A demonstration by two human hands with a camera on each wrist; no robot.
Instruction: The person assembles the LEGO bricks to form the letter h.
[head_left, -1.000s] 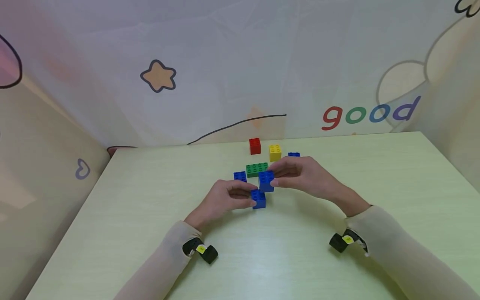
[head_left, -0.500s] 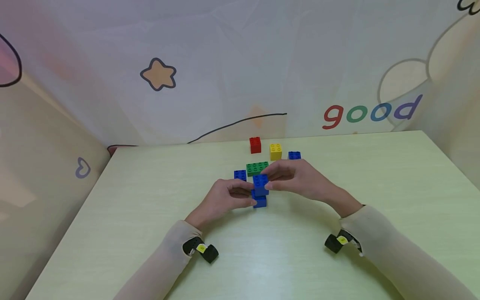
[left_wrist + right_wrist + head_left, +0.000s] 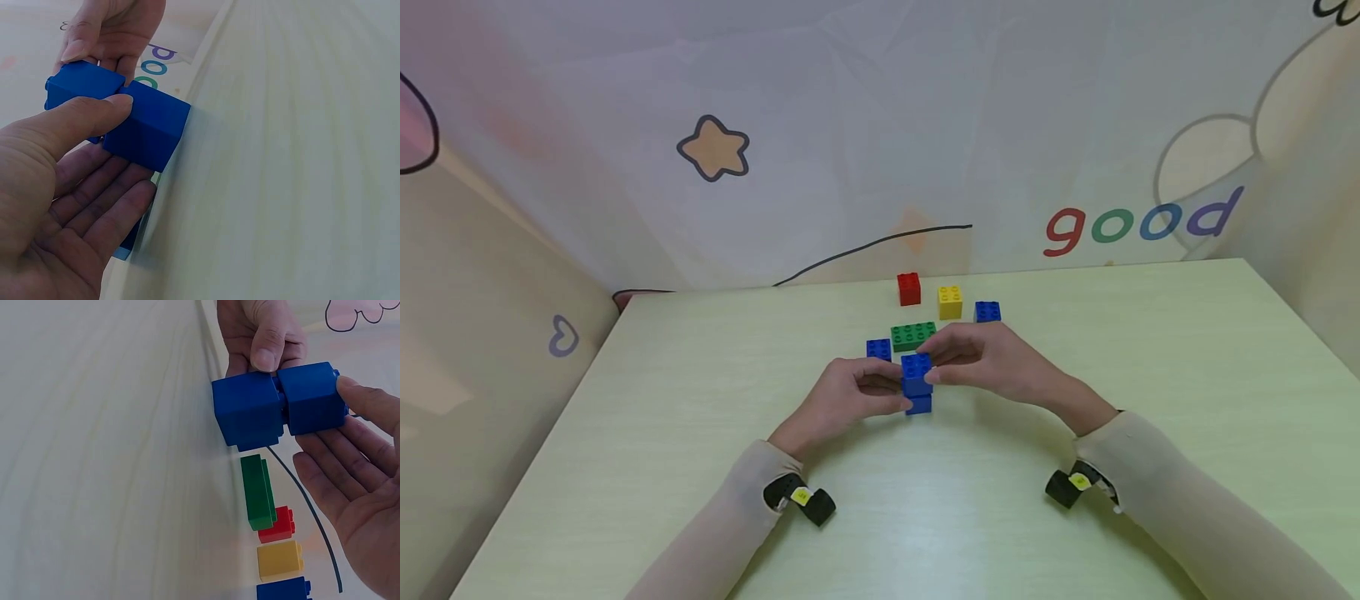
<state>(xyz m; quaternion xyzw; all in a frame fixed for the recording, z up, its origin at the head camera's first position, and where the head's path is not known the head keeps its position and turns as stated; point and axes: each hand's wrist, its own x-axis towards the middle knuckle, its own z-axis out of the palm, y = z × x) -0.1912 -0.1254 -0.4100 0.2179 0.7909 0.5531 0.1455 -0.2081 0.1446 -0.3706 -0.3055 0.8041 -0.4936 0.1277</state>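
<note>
The right hand (image 3: 988,358) is pinching the upper blue brick (image 3: 916,382), holding it directly above the lower blue brick (image 3: 920,406), which the left hand (image 3: 848,396) is pinching over the worktop (image 3: 880,525); both are lying along one upright axis, studs showing in the gap

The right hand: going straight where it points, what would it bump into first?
Beyond the upper blue brick it pinches, the right hand would probably meet the left hand first; depth is unclear, so it might pass above.
</note>
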